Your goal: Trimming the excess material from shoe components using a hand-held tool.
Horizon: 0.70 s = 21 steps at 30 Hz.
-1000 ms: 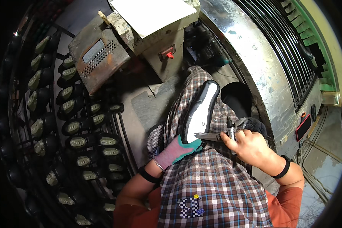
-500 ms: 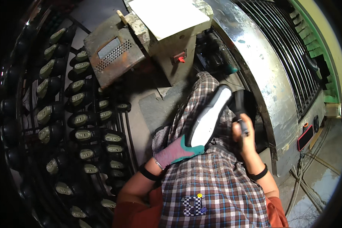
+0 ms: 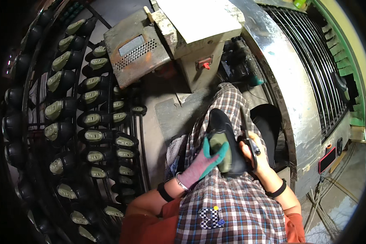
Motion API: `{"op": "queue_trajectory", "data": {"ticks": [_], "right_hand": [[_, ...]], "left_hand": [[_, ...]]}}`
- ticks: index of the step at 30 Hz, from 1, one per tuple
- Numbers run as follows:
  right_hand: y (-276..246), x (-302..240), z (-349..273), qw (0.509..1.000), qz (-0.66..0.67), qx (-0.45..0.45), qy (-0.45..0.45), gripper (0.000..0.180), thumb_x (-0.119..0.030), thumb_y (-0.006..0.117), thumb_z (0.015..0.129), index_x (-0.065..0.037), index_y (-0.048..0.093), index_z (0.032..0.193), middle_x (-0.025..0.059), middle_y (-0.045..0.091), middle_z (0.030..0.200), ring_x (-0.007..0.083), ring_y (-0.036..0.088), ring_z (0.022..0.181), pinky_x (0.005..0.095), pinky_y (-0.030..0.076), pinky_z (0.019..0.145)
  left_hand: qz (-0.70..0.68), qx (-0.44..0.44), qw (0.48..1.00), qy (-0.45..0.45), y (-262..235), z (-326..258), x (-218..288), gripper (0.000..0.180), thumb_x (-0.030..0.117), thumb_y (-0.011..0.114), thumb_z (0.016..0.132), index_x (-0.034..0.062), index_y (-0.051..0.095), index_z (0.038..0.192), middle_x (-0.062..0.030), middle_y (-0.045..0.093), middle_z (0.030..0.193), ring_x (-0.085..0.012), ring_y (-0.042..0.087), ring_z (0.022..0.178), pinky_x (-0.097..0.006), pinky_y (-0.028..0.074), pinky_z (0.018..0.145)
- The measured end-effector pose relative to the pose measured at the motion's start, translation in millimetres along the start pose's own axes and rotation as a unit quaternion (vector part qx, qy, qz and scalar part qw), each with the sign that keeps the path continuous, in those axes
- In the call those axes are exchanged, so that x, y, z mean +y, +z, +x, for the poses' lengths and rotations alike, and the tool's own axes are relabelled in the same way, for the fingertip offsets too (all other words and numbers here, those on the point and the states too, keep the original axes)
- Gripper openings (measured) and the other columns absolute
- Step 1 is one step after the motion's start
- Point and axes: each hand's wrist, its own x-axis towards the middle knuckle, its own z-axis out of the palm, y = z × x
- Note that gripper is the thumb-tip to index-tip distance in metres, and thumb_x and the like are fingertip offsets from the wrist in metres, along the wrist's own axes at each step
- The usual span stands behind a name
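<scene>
Black shoe (image 3: 236, 149) held above plaid apron (image 3: 248, 197), long axis toe-away | green last (image 3: 227, 163) clasped by nearer, gloved left hand (image 3: 200, 163) | dark tool (image 3: 254, 151) gripped in right hand (image 3: 260, 157), just right of shoe

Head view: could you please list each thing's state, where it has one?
Black shoe, opening upward, green last inside
Left hand, gloved, gripping the last
Right hand, bare, gripping a bladed tool
Red-rimmed device, screen dark
Red switch, setting unclear
Rack shoes, lasts inside
</scene>
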Motion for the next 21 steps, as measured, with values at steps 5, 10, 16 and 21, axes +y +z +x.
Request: {"op": "queue_trajectory", "data": {"ticks": [5,10,16,21], "right_hand": [[38,-11,33,0.991,-0.052,-0.101,-0.064,0.049,-0.007,0.070,0.085,-0.009,0.047,0.129,-0.0015,0.054,0.093,0.0058,0.051,0.080,0.0205,0.044,0.070],[24,1,50,0.993,0.009,-0.107,-0.039,0.047,-0.006,0.067,0.086,-0.009,0.045,0.128,-0.0004,0.054,0.086,0.0041,0.047,0.065,0.0174,0.038,0.055],[-14,13,61,0.990,-0.137,0.042,-0.001,0.047,-0.011,0.070,0.084,-0.007,0.048,0.125,-0.0011,0.053,0.087,0.0063,0.049,0.071,0.0195,0.042,0.064],[-43,30,56,0.929,-0.344,0.137,-0.032,0.047,-0.009,0.073,0.081,-0.006,0.053,0.123,0.0002,0.053,0.095,0.0108,0.052,0.087,0.0263,0.042,0.086]], "left_hand": [[-0.133,0.057,0.989,0.018,-6,6,30,0.043,0.020,0.054,0.096,0.0045,0.043,0.135,-0.0079,0.054,0.130,-0.0170,0.056,0.115,-0.030,0.046,0.099],[-0.351,0.055,0.934,0.026,-49,3,50,0.037,0.027,0.051,0.098,0.0066,0.051,0.129,-0.0092,0.060,0.123,-0.0218,0.062,0.107,-0.037,0.050,0.096],[-0.245,0.247,0.918,0.188,-175,36,51,0.031,0.027,0.061,0.092,0.0139,0.058,0.120,-0.0031,0.064,0.106,-0.0185,0.063,0.092,-0.033,0.052,0.083],[-0.089,0.491,0.838,0.220,-393,109,-13,0.006,0.024,0.067,0.086,0.0266,0.061,0.087,-0.0028,0.059,0.067,-0.0192,0.048,0.048,-0.034,0.041,0.046]]}}
